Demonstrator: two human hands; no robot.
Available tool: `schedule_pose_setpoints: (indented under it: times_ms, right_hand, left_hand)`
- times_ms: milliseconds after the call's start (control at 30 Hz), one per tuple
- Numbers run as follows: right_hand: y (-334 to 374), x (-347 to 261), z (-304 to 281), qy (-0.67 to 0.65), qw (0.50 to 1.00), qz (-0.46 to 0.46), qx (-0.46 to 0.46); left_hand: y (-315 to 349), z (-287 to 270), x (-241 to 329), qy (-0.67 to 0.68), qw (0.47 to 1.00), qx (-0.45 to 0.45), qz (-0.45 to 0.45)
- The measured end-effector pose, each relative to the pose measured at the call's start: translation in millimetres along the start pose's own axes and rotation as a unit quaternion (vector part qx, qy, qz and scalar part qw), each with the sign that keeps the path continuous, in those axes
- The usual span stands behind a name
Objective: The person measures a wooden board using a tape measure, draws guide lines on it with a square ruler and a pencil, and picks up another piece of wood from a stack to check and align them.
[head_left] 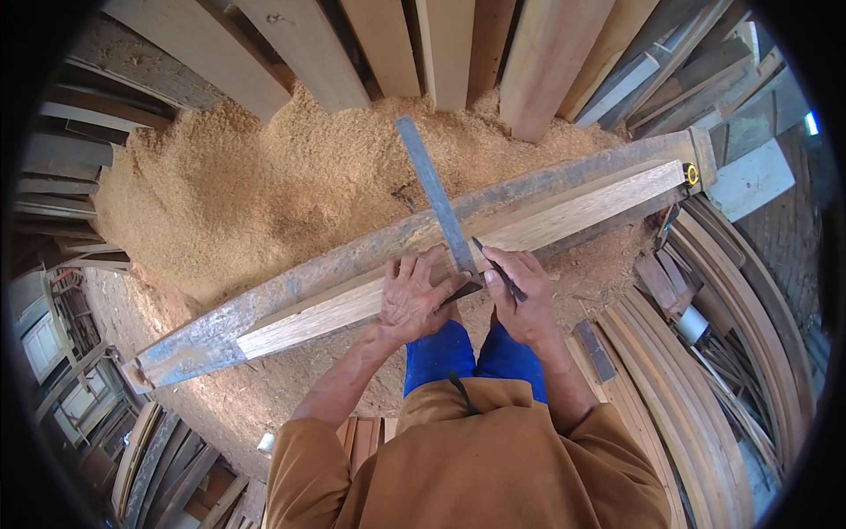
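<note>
Brown top (pixel 467 458), bright blue legwear (pixel 440 356)

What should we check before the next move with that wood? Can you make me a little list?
1. Left hand steadying the metal square: ok, it's on its lower end.
2. Square laid across the pale plank: ok.
3. Square at a perfect corner angle: cannot tell, the lens bends edges.
4. Right hand gripping the dark pointed tool: ok.
5. Tool tip touching the wood: cannot tell, but it's near the square.
</note>
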State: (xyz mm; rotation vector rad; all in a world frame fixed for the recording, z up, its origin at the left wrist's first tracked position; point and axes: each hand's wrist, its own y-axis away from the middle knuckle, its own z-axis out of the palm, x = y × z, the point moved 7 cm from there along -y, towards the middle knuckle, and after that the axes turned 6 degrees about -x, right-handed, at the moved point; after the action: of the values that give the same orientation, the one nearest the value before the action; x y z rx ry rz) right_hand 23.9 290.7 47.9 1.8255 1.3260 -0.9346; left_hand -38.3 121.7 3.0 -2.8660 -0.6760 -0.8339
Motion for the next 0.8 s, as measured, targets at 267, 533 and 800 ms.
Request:
schedule_pose_setpoints:
  times_ms: [267, 533, 800]
  right_hand:
    - [1.6, 0.3, -2.0, 0.006, 1.0, -0.004, 0.008]
    - [0.7, 2.8, -0.5, 0.004, 1.0, -0.004, 0.011]
    - [8.6, -1.6, -0.4, 0.02, 0.999, -0.023, -0.025]
  left_hand:
    - [-2.4, 0.6, 0.9, 0.001, 1.0, -0.011, -0.008]
    - [-2.6, 0.4, -0.3, 0.015, 0.999, -0.031, -0.019]
    - [-1.5, 1.5, -2.2, 0.01, 1.0, -0.013, -0.005]
